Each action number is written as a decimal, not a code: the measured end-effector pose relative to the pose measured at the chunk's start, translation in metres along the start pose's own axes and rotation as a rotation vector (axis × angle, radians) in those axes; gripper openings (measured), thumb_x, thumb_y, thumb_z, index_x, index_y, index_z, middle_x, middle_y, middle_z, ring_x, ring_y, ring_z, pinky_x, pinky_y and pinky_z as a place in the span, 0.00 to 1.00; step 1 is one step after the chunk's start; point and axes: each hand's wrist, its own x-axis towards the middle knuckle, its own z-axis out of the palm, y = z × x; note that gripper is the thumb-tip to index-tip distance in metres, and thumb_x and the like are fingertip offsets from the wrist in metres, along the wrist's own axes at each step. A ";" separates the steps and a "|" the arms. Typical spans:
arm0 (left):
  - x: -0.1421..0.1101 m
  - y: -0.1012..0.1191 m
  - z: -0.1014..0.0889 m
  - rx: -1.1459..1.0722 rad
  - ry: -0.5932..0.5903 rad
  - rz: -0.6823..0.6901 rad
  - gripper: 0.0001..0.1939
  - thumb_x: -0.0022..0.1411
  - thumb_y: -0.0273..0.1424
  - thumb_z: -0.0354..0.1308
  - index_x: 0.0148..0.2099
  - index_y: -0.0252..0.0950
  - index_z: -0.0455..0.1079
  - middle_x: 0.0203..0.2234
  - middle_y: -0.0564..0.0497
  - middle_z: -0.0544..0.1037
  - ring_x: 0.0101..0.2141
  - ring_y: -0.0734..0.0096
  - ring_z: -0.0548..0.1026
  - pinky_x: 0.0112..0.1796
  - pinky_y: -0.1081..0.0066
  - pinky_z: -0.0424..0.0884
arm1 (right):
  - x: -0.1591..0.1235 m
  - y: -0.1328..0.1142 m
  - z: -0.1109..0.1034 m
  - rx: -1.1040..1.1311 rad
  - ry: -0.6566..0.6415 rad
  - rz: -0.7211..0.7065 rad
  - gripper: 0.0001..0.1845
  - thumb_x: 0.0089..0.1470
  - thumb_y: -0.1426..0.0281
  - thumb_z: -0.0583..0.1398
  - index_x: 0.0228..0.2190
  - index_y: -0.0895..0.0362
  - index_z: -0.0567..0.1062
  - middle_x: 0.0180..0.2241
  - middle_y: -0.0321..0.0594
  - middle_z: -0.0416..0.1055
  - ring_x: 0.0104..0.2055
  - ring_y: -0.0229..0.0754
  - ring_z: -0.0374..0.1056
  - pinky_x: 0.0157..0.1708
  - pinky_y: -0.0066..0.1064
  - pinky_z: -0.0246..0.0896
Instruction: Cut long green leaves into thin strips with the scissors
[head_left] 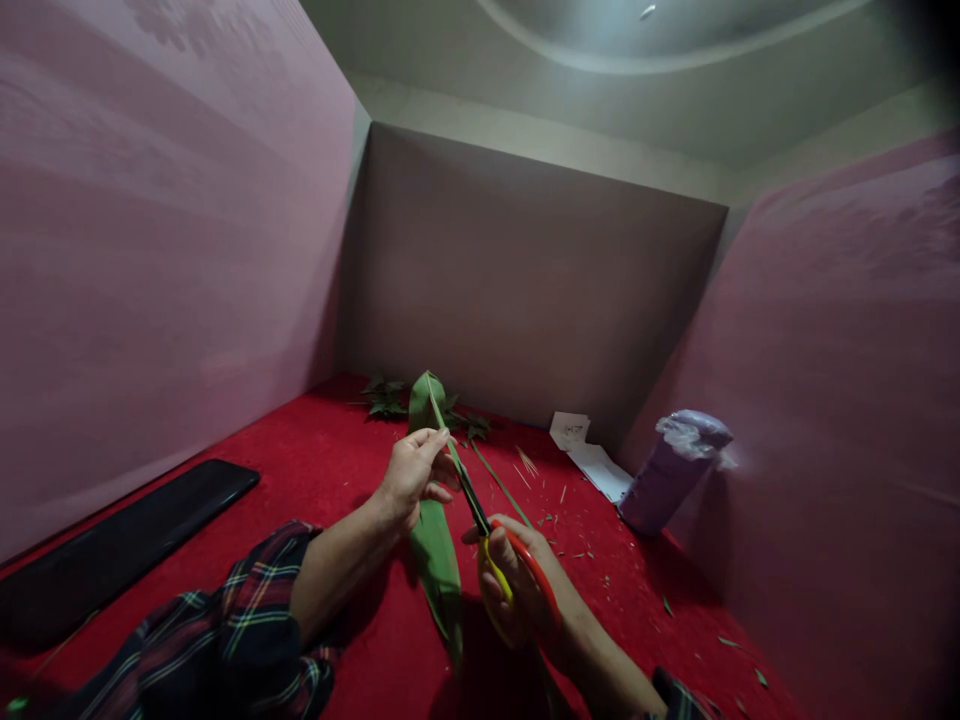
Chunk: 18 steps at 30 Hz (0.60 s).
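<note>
A long green leaf [436,570] is folded over at its far end and runs toward me down the middle. My left hand [420,470] pinches the leaf's narrow pale midrib strip between thumb and finger. My right hand [521,580] grips a pair of scissors [536,570] with one red and one yellow handle loop. Their dark blades point up and away, lying along the strip close to my left fingertips. Whether the blades are parted is hard to make out. A thin green stem [501,480] lies just beyond my right hand.
Dark leafy sprigs [386,397] lie at the back of the red cloth [300,450]. A black tray-like object [127,550] is at left. White papers [600,470] and a purple plastic-wrapped roll [671,475] stand at right. Thin sticks [527,462] and leaf scraps are scattered nearby. Pink walls rise on both sides.
</note>
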 end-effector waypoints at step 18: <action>-0.006 -0.001 0.007 -0.019 -0.078 -0.024 0.08 0.49 0.32 0.54 0.24 0.33 0.61 0.15 0.49 0.73 0.14 0.71 0.70 0.11 0.78 0.62 | -0.001 -0.003 0.003 0.059 0.048 0.033 0.26 0.47 0.48 0.56 0.33 0.58 0.66 0.14 0.26 0.53 0.13 0.27 0.50 0.11 0.17 0.47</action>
